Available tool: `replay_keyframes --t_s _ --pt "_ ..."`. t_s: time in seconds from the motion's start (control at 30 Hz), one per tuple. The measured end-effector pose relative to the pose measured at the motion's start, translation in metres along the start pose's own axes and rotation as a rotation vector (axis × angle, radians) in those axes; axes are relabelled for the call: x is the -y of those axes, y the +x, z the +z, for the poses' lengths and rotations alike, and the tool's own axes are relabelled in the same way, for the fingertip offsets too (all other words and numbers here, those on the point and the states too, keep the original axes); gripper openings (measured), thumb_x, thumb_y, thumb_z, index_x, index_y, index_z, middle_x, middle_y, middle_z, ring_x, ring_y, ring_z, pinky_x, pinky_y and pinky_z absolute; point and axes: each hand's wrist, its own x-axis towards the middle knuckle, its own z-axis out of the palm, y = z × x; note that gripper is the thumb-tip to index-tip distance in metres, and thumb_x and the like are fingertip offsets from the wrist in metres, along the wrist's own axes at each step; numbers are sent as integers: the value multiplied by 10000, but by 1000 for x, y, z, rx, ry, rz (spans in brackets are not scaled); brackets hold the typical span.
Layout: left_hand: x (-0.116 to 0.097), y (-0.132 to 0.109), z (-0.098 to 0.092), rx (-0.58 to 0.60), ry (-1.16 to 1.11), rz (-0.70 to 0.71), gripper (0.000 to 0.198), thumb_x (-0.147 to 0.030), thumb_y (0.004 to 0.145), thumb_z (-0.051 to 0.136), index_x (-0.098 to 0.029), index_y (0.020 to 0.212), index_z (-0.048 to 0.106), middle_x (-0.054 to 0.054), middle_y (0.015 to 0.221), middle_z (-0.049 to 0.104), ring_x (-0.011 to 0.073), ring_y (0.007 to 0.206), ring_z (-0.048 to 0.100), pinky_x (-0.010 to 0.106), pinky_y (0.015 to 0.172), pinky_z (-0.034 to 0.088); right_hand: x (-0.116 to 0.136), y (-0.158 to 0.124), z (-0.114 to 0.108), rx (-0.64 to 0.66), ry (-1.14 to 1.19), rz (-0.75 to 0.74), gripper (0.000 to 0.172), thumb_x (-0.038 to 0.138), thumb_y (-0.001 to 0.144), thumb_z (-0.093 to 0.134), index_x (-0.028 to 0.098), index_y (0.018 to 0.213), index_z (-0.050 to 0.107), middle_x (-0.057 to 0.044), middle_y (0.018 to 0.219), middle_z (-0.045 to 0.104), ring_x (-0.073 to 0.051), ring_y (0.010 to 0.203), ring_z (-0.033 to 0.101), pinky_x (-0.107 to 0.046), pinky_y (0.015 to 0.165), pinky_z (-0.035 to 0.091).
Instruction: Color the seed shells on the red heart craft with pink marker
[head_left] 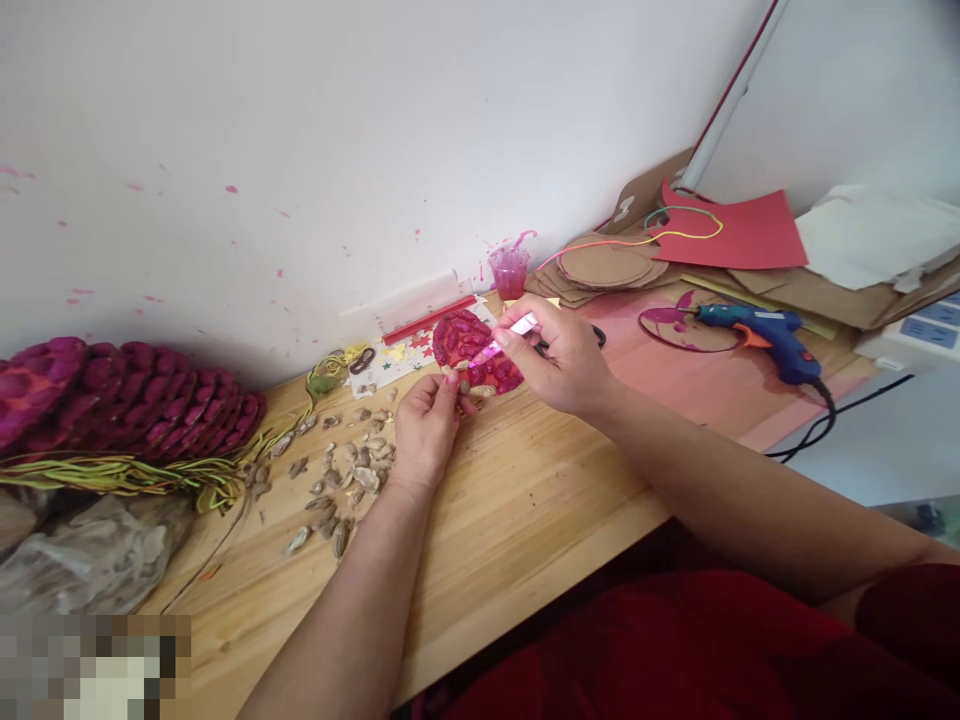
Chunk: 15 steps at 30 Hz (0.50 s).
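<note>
Low over the table, a craft piece covered in peanut shells shows mostly wet-looking magenta. A few shells along its near left edge are still pale. My left hand pinches that near left edge between thumb and fingers. A white-handled paintbrush is in the closed fingers of my right hand. Its pink tip points down-left and meets the piece close to my left fingertips. My right hand hides part of the piece's right side.
Loose peanut shells lie left of my left hand. Finished-looking magenta pieces are stacked far left. Behind stand a cup of pink paint and a star-strewn sheet. To the right are cardboard ovals and a blue glue gun with its cord.
</note>
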Motion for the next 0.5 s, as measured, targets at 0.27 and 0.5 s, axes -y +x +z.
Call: replay_keyframes --t_s 0.27,0.5 --pt "-2 -1 0 -5 60 4 422 -588 899 619 -194 751 585 3 603 653 85 429 368 227 432 279 -5 0 1 -27 -48 52 118 316 942 594 209 892 598 1 745 659 -137 649 571 -272 620 406" --pt "-4 -2 2 -19 60 14 430 -601 894 622 -192 765 594 6 604 655 86 429 389 223 435 300 0 -1 1 -89 -58 3 123 307 951 602 205 883 591 6 755 655 -121 634 549 -264 616 404"
